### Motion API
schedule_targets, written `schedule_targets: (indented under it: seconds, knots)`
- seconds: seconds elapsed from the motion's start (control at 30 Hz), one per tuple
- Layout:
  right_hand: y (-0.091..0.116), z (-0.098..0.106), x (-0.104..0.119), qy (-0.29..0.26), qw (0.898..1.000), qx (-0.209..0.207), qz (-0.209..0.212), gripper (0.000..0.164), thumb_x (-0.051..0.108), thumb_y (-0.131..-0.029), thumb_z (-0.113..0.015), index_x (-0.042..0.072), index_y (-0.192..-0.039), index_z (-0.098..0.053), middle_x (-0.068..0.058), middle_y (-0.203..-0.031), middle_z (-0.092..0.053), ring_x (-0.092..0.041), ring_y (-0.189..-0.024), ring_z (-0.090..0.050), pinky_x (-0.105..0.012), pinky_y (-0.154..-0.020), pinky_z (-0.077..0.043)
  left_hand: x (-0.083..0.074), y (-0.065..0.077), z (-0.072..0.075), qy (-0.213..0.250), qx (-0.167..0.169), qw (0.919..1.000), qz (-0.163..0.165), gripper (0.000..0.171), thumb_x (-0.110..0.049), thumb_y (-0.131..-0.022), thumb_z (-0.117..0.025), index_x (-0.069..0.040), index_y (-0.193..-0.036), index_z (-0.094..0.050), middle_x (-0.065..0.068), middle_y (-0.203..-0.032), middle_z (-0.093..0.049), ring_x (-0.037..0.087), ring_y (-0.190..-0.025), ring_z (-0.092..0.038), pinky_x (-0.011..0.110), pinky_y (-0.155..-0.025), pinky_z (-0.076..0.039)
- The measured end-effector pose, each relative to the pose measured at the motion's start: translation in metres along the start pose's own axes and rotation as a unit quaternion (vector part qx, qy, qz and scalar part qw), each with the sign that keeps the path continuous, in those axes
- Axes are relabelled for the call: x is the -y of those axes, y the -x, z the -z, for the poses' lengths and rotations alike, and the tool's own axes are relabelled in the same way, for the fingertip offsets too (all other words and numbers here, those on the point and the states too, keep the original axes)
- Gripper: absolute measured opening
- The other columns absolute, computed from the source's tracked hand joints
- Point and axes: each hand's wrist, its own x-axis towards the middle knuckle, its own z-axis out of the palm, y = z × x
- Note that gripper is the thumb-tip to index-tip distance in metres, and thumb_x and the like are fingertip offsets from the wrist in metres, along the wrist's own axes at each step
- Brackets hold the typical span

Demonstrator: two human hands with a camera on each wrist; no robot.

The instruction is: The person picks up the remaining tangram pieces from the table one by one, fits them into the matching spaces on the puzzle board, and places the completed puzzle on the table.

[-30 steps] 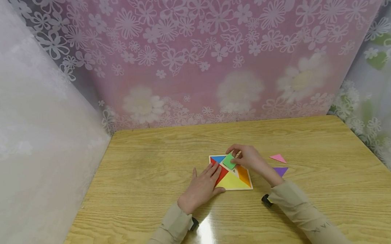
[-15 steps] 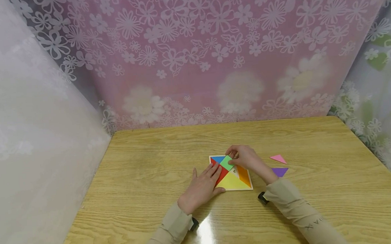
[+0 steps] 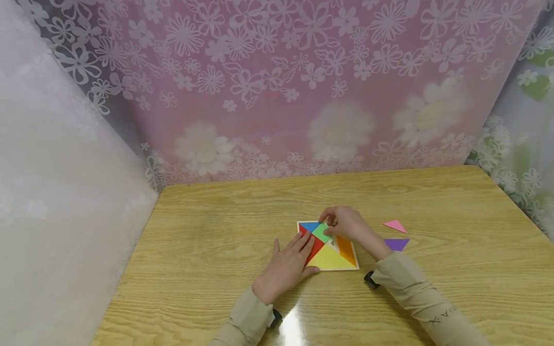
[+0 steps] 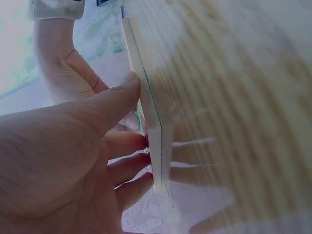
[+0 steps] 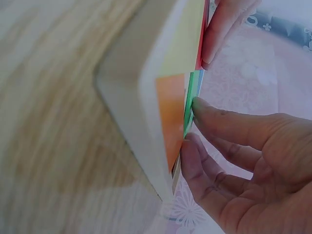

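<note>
A tangram board (image 3: 327, 269) with a pale rim lies on the table, holding red, blue, yellow and orange pieces. My left hand (image 3: 286, 268) rests on its left side, fingers spread over the red triangle (image 3: 314, 250) and thumb at the near edge. My right hand (image 3: 349, 225) pinches the green square (image 3: 321, 233) between thumb and fingers at the board's upper part. In the right wrist view the green square (image 5: 189, 102) sits slightly above the orange parallelogram (image 5: 171, 117). Part of the green square is hidden under my right fingers.
A pink triangle (image 3: 395, 225) and a purple triangle (image 3: 396, 244) lie loose on the wooden table (image 3: 205, 238), right of the board. The purple one is partly behind my right wrist. A flowered pink cloth (image 3: 264, 91) hangs behind the table.
My right hand has shifted slightly left with the green square, which has turned and now lies along the red and blue pieces. My left hand stays in place.
</note>
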Motion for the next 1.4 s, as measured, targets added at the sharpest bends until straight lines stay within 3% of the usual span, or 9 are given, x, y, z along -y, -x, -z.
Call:
schedule_targets:
  seconds: [0.33, 0.5, 0.67, 0.9, 1.07, 1.4]
  knots:
    - [0.011, 0.007, -0.001, -0.005, 0.997, -0.077, 0.022, 0.013, 0.014, -0.097, -0.070, 0.009, -0.108, -0.075, -0.003, -0.090, -0.071, -0.018, -0.077, -0.066, -0.032, -0.064, -0.052, -0.001, 0.000, -0.002, -0.002, 0.004, 1.0000, 0.000, 0.073, -0.050, -0.100, -0.057, -0.010, -0.158, -0.037, 0.006, -0.165, -0.031, 0.023, -0.152, -0.030, 0.069, -0.111, -0.031]
    - [0.022, 0.015, -0.004, -0.009, 0.993, -0.116, 0.035, 0.012, 0.015, -0.098, -0.069, 0.009, -0.107, -0.075, -0.005, -0.093, -0.072, -0.019, -0.077, -0.065, -0.033, -0.064, -0.052, 0.000, 0.000, -0.002, 0.000, -0.002, 1.0000, -0.002, 0.073, -0.050, -0.100, -0.057, -0.009, -0.157, -0.039, 0.006, -0.164, -0.032, 0.024, -0.151, -0.032, 0.069, -0.110, -0.032]
    - [0.036, 0.027, -0.015, -0.008, 0.988, -0.147, 0.052, 0.013, 0.016, -0.098, -0.068, 0.008, -0.107, -0.074, -0.005, -0.094, -0.073, -0.023, -0.081, -0.067, -0.036, -0.067, -0.053, -0.001, 0.000, -0.001, 0.001, -0.005, 1.0000, -0.004, 0.073, -0.049, -0.100, -0.057, -0.008, -0.157, -0.039, 0.007, -0.163, -0.034, 0.024, -0.151, -0.032, 0.069, -0.110, -0.032]
    - [0.054, 0.046, -0.037, 0.007, 0.984, -0.171, 0.040, 0.016, 0.016, -0.099, -0.068, 0.006, -0.111, -0.074, -0.008, -0.096, -0.074, -0.028, -0.083, -0.069, -0.041, -0.068, -0.055, 0.001, -0.002, -0.003, 0.000, -0.006, 1.0000, -0.006, 0.073, -0.049, -0.100, -0.057, -0.008, -0.157, -0.039, 0.007, -0.164, -0.033, 0.023, -0.151, -0.031, 0.069, -0.110, -0.031]
    - [0.065, 0.057, -0.054, 0.019, 0.986, -0.163, 0.012, 0.019, 0.017, -0.098, -0.069, 0.004, -0.112, -0.073, -0.011, -0.098, -0.073, -0.031, -0.086, -0.069, -0.044, -0.069, -0.055, 0.001, -0.002, -0.004, -0.001, -0.005, 1.0000, -0.004, 0.073, -0.050, -0.100, -0.057, -0.008, -0.157, -0.039, 0.006, -0.164, -0.033, 0.023, -0.151, -0.031, 0.069, -0.110, -0.031]
    - [0.077, 0.065, -0.090, 0.064, 0.992, -0.104, -0.038, 0.029, 0.018, -0.095, -0.072, -0.002, -0.116, -0.071, -0.018, -0.101, -0.071, -0.037, -0.089, -0.069, -0.052, -0.073, -0.054, 0.000, -0.002, -0.003, 0.002, -0.005, 1.0000, -0.004, 0.073, -0.050, -0.100, -0.058, -0.008, -0.157, -0.039, 0.007, -0.164, -0.033, 0.023, -0.151, -0.031, 0.070, -0.110, -0.031]
